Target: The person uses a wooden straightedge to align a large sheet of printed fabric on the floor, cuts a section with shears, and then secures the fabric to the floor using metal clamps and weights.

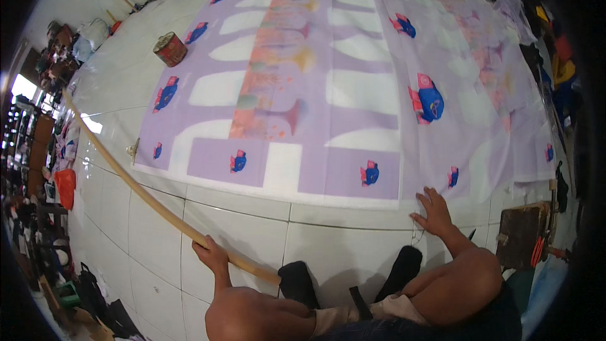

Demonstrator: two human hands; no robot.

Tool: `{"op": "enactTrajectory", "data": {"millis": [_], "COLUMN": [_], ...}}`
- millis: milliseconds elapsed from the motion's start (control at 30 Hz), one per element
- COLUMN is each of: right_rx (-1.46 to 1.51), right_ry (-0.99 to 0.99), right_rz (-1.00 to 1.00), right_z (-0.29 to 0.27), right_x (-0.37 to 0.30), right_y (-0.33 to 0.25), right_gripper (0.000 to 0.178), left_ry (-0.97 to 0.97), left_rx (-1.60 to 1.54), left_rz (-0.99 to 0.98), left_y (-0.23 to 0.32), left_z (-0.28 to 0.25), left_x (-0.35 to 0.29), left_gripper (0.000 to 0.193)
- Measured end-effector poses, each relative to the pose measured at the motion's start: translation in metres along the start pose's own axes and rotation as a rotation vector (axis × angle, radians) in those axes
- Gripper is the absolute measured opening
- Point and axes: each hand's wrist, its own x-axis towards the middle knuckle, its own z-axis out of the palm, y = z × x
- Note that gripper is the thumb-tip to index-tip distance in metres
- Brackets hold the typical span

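My left hand (pixel 211 254) is closed around a long pale wooden stick (pixel 136 186), near its lower end. The stick runs from beside my left foot far up to the left, its curve bent by the lens. My right hand (pixel 435 213) has its fingers spread at the near edge of a thin lilac printed fabric sheet (pixel 464 145). Something thin and wire-like hangs below that hand, too small to make out. Left of this sheet lies a flat lilac and white fabric panel (pixel 360 192), printed with blue and pink figures and a tree band.
A rusty red tin can (pixel 170 49) stands by the panel's far left edge. My dark-socked feet (pixel 297 281) are on the white tiles. To the right stands a worn brown box (pixel 522 232). A red bag (pixel 65 187) and clutter line the left side.
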Motion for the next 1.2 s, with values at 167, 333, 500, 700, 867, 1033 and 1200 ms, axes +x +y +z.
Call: {"op": "enactTrajectory", "data": {"millis": [167, 333, 500, 700, 867, 1033, 1200], "right_rx": [0.024, 0.017, 0.000, -0.031, -0.041, -0.017, -0.082], "right_ry": [0.014, -0.001, -0.023, 0.054, 0.087, 0.070, 0.057], "right_rz": [-0.019, 0.005, -0.016, -0.052, -0.058, -0.017, -0.009], "right_z": [-0.013, -0.016, -0.010, -0.002, 0.008, 0.011, 0.003], "right_x": [0.006, 0.003, 0.008, 0.001, 0.004, 0.008, -0.002], "right_y": [-0.009, -0.006, -0.012, 0.004, 0.001, 0.002, 0.010], "right_gripper": [0.067, 0.067, 0.069, 0.071, 0.068, 0.061, 0.060], "left_ry": [-0.156, -0.433, -0.600, -0.703, -0.808, -0.452, -0.466], "left_rx": [-0.320, -0.410, -0.346, -0.088, 0.239, 0.340, 0.387], "left_rz": [0.314, 0.227, 0.151, 0.133, 0.298, 0.666, 0.816], "left_y": [0.044, 0.125, 0.103, 0.130, 0.112, 0.081, 0.058], "left_z": [0.063, 0.124, 0.171, 0.179, 0.185, 0.159, 0.154], "left_x": [-0.003, -0.049, -0.073, -0.082, -0.050, 0.023, 0.022], "left_gripper": [0.038, 0.043, 0.038, 0.044, 0.062, 0.036, 0.052]}}
